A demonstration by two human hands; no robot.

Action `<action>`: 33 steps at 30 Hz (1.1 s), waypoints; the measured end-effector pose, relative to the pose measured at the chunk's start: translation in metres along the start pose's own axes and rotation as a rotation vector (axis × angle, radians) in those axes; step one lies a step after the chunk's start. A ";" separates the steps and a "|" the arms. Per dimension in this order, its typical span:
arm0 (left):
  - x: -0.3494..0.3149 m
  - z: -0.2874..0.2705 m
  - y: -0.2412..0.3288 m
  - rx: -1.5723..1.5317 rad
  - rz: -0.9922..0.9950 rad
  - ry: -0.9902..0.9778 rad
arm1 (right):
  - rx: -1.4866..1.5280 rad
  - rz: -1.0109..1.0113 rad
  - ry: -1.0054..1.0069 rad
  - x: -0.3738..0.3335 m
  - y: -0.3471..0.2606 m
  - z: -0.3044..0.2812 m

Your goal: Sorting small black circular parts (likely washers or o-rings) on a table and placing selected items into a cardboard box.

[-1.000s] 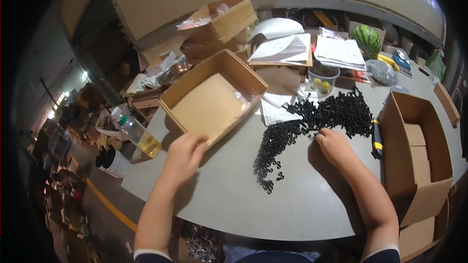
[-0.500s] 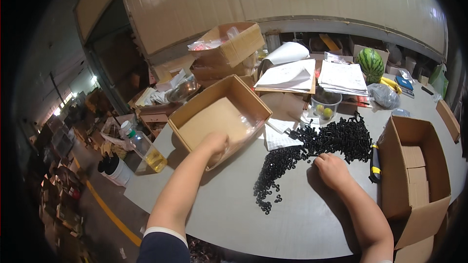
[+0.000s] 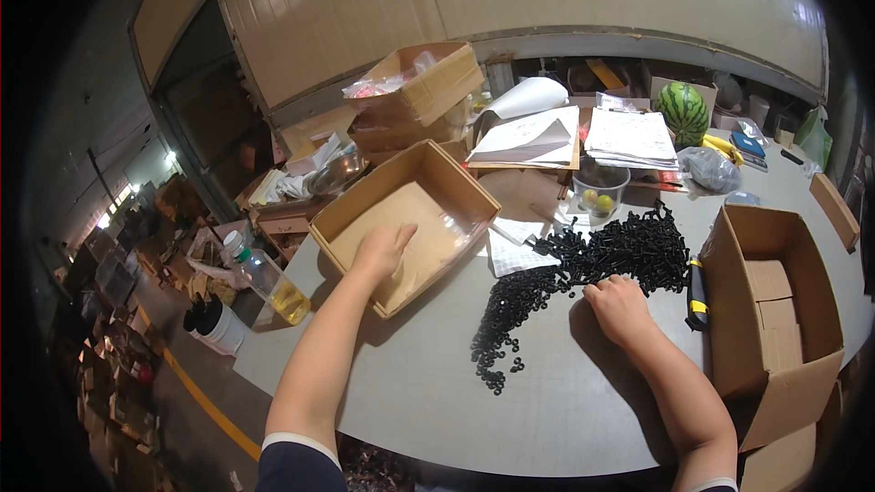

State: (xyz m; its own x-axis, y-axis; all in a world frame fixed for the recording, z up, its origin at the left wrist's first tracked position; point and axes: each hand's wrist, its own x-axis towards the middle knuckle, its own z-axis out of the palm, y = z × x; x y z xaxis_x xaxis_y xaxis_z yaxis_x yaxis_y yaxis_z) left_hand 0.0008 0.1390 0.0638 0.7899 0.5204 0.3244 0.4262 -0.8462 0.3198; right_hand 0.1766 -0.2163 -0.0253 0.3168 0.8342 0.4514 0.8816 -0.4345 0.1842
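Many black parts [image 3: 592, 264], touching right fingers [image 3: 597, 290]

The left hand [image 3: 381, 250] is stretched far forward toward the table's left edge, arm nearly straight, palm down, fingers together and lightly curled. The right hand [image 3: 620, 308] lies nearer the table's middle, palm down, fingers bent loosely under, forearm running back to the near right edge. Both forearms are bare.
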 end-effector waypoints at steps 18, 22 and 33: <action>-0.104 0.078 0.094 -0.680 0.305 0.313 | -0.156 0.007 -0.029 -0.004 -0.010 0.017; -0.100 0.083 0.097 -0.669 0.337 0.341 | -0.201 -0.006 -0.056 -0.004 -0.011 0.011; -0.107 0.076 0.101 -0.747 0.313 0.321 | -0.194 0.038 -0.135 -0.009 -0.009 0.011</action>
State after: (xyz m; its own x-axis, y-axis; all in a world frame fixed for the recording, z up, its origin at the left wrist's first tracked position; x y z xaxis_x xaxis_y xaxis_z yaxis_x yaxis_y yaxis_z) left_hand -0.0067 -0.0106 -0.0066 0.6116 0.3792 0.6944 -0.2790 -0.7179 0.6377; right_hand 0.1696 -0.2160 -0.0405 0.4039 0.8481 0.3429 0.7884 -0.5128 0.3398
